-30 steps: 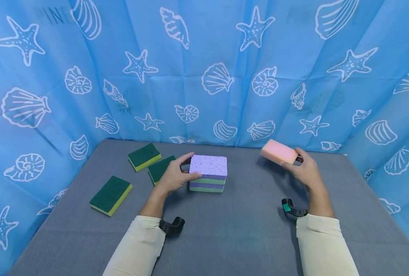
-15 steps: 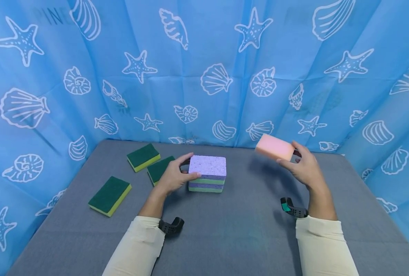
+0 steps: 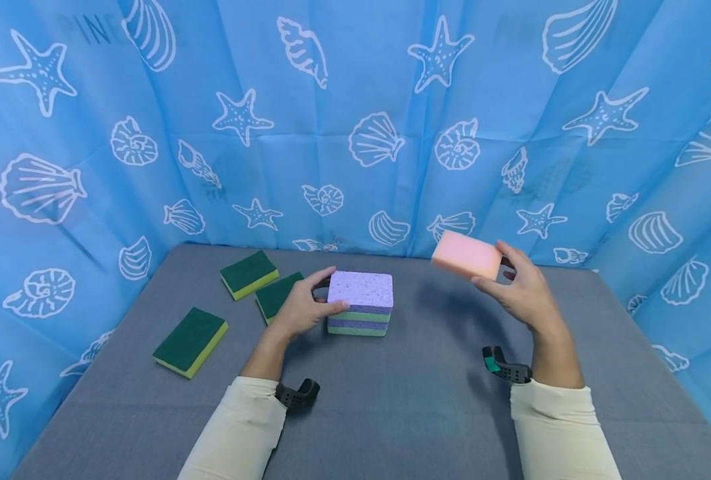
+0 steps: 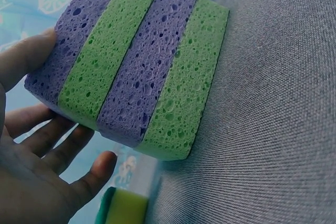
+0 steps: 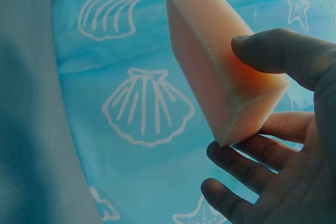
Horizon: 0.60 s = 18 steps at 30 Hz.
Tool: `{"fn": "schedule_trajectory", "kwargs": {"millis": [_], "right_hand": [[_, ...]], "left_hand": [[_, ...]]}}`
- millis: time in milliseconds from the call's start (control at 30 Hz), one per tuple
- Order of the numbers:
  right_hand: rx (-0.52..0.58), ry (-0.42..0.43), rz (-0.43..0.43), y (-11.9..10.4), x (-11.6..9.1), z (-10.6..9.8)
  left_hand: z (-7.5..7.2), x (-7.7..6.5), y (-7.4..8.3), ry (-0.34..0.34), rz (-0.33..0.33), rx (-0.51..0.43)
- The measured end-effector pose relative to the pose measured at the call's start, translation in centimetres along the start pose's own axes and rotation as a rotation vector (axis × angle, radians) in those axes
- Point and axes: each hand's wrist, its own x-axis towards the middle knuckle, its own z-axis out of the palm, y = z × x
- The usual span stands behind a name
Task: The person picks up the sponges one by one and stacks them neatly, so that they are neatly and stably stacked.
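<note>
A stack of porous sponges [image 3: 359, 320], purple and green by turns, stands on the grey cloth with a purple sponge [image 3: 361, 289] on top. My left hand [image 3: 300, 307] holds that top sponge at its left end, thumb on the front side and index finger at the back corner; its other fingers spread beside the stack in the left wrist view. To the right, a pink sponge [image 3: 466, 255] is held tilted in the air above the cloth. My right hand [image 3: 522, 287] pinches its right end, with the thumb [image 5: 268, 51] on one narrow side and fingers opposite.
Three yellow sponges with dark green scouring tops lie at the left: a back one [image 3: 250, 274], one [image 3: 277, 297] partly behind my left hand, and a nearer one [image 3: 190, 341]. A blue shell-patterned curtain [image 3: 331, 160] hangs behind the grey table [image 3: 391, 413].
My right hand has lifted the pink sponge slightly and carried it left toward the stack. My left hand stays at the top purple sponge.
</note>
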Motion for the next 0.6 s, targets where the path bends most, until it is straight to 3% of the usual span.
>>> {"fn": "schedule_trajectory", "kwargs": {"millis": [600], "right_hand": [[0.036, -0.001, -0.194, -3.1, -0.5, 1.3]], "left_hand": [[-0.1, 0.0, -0.2, -0.007, 0.020, -0.019]]}}
